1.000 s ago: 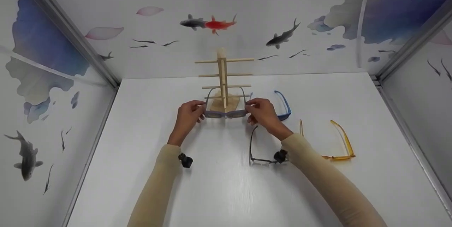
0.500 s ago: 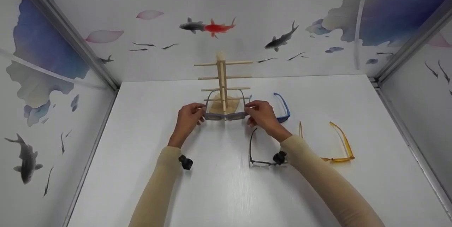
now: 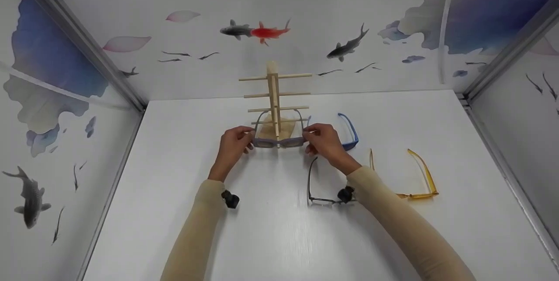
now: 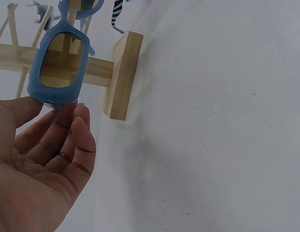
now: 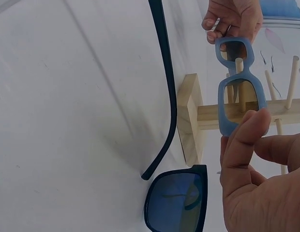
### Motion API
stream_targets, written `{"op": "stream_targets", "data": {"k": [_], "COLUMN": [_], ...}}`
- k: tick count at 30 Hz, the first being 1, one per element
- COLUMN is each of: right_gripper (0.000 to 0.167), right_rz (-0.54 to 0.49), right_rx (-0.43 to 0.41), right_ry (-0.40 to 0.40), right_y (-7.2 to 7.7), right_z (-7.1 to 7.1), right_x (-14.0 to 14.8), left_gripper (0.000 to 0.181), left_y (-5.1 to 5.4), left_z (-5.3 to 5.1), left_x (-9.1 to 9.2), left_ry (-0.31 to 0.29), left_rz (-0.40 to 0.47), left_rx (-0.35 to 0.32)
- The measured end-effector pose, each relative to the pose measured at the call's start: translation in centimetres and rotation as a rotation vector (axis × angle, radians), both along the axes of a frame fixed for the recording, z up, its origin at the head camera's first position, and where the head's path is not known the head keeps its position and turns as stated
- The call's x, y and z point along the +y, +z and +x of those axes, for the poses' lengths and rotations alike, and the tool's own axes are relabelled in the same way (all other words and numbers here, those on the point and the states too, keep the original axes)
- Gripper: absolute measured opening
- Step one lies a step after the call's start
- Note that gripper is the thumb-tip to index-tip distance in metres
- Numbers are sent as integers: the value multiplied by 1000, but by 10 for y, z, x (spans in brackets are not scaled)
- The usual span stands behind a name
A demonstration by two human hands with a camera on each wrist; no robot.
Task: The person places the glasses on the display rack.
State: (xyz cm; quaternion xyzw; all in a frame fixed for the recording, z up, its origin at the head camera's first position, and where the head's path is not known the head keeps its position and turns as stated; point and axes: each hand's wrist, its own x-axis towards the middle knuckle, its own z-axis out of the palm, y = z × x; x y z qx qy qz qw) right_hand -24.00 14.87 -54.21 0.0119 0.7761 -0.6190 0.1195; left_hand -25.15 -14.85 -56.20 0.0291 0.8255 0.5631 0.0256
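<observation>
Both hands hold a pair of blue-grey sunglasses (image 3: 265,143) at the lower part of a wooden display rack (image 3: 272,91). My left hand (image 3: 233,145) pinches the frame's left end between thumb and fingers. At the opposite end, my right hand (image 3: 324,141) pinches the frame the same way. The temples point back past the rack's post, near the lowest crossbar. In the left wrist view one tinted lens of the sunglasses (image 4: 58,92) stands in front of the post. Whether the frame's bridge rests on the lowest front peg is hard to tell.
Right of the rack lie blue sunglasses (image 3: 354,134), partly behind the right hand. Nearer are dark-framed glasses (image 3: 321,199), partly under the right forearm, and yellow glasses (image 3: 430,180). The white table (image 3: 270,237) ends at a printed back wall (image 3: 196,78), close behind the rack.
The hands and the blue-grey sunglasses stay at practically the same place on the rack. Only the head view shifts slightly.
</observation>
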Motion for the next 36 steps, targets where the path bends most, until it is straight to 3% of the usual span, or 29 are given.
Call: {"op": "stream_targets", "data": {"k": [25, 36], "right_gripper": [35, 33], "right_rz": [26, 132], "right_rx": [31, 90], "right_ry": [18, 34], "right_y": [-1, 3], "right_z": [4, 12], "right_x": [1, 20], "left_gripper": [27, 32], "left_y": [-2, -5], "left_z": [5, 15], "left_x": [-2, -18], "left_ry": [4, 0], "left_rz": [27, -4], "left_rx": [-41, -72]}}
